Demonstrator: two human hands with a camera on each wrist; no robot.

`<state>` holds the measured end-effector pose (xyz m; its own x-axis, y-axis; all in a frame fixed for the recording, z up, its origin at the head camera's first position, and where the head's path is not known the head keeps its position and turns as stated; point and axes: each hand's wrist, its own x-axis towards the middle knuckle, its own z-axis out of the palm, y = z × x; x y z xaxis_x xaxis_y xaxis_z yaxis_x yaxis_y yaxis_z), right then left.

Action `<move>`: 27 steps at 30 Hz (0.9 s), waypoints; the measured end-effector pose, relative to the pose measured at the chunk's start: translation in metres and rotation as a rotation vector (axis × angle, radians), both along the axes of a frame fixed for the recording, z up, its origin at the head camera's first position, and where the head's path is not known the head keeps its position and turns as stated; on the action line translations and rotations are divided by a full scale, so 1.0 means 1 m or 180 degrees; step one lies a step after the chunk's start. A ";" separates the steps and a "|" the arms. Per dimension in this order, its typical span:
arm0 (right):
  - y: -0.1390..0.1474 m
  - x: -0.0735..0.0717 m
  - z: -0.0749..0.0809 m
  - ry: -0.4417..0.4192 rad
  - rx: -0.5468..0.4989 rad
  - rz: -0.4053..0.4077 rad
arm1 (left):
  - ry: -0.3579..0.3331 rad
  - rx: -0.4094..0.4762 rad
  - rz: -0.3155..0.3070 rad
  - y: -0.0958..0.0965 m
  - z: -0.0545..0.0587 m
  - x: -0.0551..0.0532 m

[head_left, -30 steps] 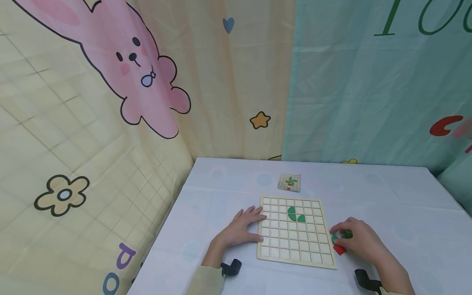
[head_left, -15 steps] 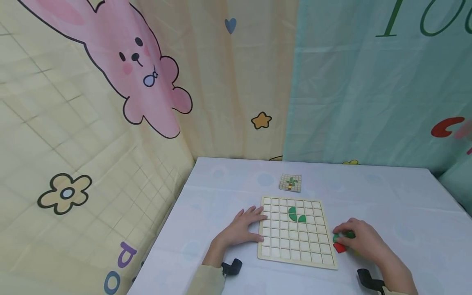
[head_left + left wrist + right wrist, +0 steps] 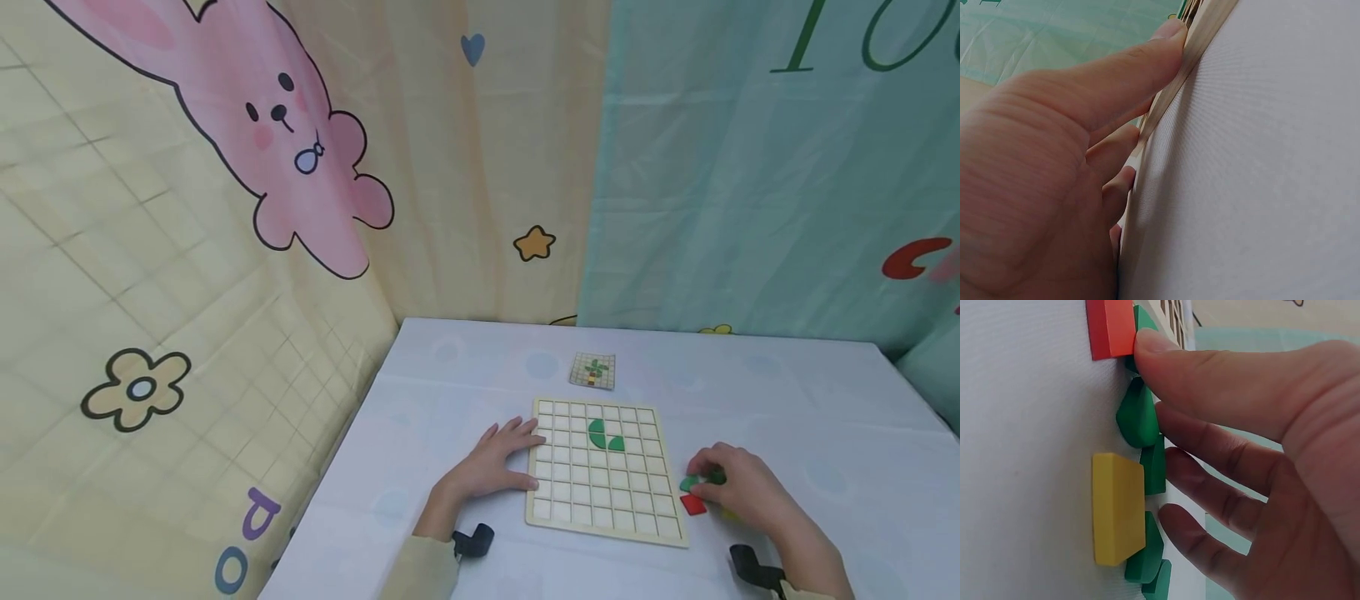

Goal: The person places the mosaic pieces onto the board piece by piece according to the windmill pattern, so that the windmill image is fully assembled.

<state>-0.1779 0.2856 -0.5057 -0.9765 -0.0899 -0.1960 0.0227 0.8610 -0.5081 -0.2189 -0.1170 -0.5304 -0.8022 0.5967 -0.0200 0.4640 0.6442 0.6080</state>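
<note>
Just off the right edge of a square, pale wooden grid board (image 3: 603, 500), the right hand (image 3: 742, 483) bends thumb and forefinger to a rounded green piece (image 3: 687, 483), which they appear to pinch; whether it is clear of the white table (image 3: 450, 392) I cannot tell. A flat red block (image 3: 693, 505) lies just beside it. To take the piece well, the tips should probably grip opposite edges and lift straight up, so the red block is not dragged along. The left hand (image 3: 487, 462), fingers straight and spread, rests on the board's left edge; light pressure there should stop it sliding. Only the head view shows three flat green quarter-rounds (image 3: 617, 444) set on the board and a small printed card (image 3: 592, 371) beyond it. The right wrist view brings out a thick yellow block (image 3: 1119, 509) and a row of loose green pieces (image 3: 1138, 415), mostly covered from above, though there the thumb hides the forefinger
</note>
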 end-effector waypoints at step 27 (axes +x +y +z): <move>0.000 0.005 0.008 0.0002 -0.0233 -0.0233 | -0.0034 0.0056 0.0024 0.000 -0.002 -0.002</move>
